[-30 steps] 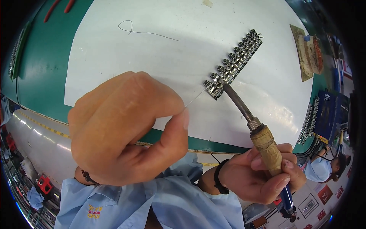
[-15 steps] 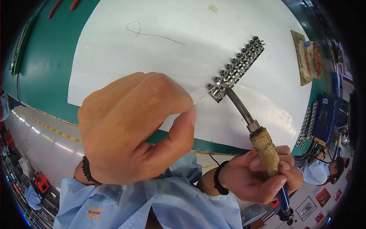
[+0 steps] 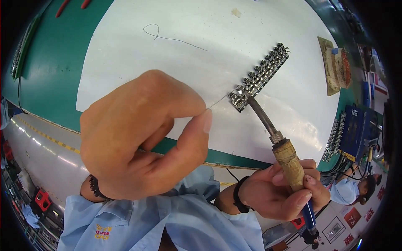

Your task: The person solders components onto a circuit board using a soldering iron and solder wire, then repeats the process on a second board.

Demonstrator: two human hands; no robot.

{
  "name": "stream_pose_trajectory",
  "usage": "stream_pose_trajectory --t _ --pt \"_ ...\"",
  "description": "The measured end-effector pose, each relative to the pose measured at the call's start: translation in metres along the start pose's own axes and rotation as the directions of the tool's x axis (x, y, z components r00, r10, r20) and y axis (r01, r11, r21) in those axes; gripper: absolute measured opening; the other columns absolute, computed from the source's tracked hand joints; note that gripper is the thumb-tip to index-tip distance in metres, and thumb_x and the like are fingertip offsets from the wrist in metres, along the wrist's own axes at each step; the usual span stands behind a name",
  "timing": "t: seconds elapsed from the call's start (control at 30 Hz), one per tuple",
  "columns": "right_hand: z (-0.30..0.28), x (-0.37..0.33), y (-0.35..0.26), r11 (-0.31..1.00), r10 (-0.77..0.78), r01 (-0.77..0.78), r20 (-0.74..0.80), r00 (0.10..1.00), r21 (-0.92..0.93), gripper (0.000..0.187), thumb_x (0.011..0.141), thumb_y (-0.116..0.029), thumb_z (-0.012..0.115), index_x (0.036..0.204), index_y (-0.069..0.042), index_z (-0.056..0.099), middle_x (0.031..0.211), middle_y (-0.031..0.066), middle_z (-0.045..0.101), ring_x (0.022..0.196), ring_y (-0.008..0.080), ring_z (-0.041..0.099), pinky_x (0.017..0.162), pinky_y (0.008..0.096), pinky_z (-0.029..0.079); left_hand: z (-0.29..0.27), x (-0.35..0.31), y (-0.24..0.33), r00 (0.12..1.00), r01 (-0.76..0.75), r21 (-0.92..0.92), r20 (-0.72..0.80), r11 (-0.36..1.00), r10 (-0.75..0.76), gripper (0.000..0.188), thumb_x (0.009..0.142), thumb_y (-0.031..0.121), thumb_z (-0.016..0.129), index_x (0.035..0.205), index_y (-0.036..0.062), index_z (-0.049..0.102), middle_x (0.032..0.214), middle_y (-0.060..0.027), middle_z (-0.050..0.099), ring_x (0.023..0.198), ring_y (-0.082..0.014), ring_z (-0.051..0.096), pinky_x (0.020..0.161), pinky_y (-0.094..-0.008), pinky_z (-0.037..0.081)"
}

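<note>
My left hand point(image 3: 142, 134) is closed in a pinch between thumb and forefinger. From that pinch a thin strand of solder wire point(image 3: 219, 101) runs up to the near end of a row of small metal connectors point(image 3: 264, 72). My right hand point(image 3: 289, 190) grips a soldering iron point(image 3: 291, 165) from below, by its tan wrapped handle with a blue end. The iron's tip touches the row near its lower end, where a bright shiny spot shows beside the wire's end. The row slants up to the right on a white sheet point(image 3: 192, 71).
A loose dark wire point(image 3: 171, 39) with a loop lies on the sheet. At the right stands a worn block on a board point(image 3: 337, 69). More connector strips point(image 3: 333, 140) lie by a blue box point(image 3: 355, 131). Red-handled tools point(image 3: 63, 7) and a green board point(image 3: 21, 50) are at the left.
My left hand has drawn slightly left and up, with the wire still pinched. A bright spot now shows at the iron's tip. The right hand holds nearly the same place.
</note>
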State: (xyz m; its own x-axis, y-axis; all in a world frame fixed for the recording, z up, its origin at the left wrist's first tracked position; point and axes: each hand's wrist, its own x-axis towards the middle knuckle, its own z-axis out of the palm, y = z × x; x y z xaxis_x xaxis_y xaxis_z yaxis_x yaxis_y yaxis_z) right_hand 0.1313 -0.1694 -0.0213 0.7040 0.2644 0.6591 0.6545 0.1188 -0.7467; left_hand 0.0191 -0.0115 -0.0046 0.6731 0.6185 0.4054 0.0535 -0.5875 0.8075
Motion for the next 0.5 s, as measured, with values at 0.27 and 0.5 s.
stream_pose_trajectory --t 0.27,0.5 --pt "-0.0012 -0.0034 0.0011 0.999 -0.029 0.031 -0.047 0.998 0.03 0.025 0.097 -0.029 0.046 0.099 -0.005 0.042 0.055 0.0034 0.043 0.052 0.0114 0.038 0.043 0.0257 0.031 -0.0026 -0.0018 -0.0024 1.0 -0.022 -0.005 -0.019 1.0 0.022 0.011 0.072 -0.006 0.066 0.078 -0.0008 0.059 0.064 0.0004 0.051 0.052 -0.0053 0.029 0.048 -0.024 0.021" --pt "-0.0047 -0.0034 0.0016 0.997 0.021 -0.013 -0.108 0.994 0.075 0.022 0.097 -0.028 0.044 0.097 -0.006 0.04 0.057 0.0028 0.043 0.054 0.0113 0.036 0.046 0.025 0.031 -0.0009 -0.0032 -0.0051 0.997 -0.08 0.001 -0.005 0.997 0.08 0.013 0.069 -0.007 0.066 0.078 -0.0004 0.059 0.065 -0.0005 0.052 0.05 -0.0057 0.027 0.048 -0.0248 0.02"
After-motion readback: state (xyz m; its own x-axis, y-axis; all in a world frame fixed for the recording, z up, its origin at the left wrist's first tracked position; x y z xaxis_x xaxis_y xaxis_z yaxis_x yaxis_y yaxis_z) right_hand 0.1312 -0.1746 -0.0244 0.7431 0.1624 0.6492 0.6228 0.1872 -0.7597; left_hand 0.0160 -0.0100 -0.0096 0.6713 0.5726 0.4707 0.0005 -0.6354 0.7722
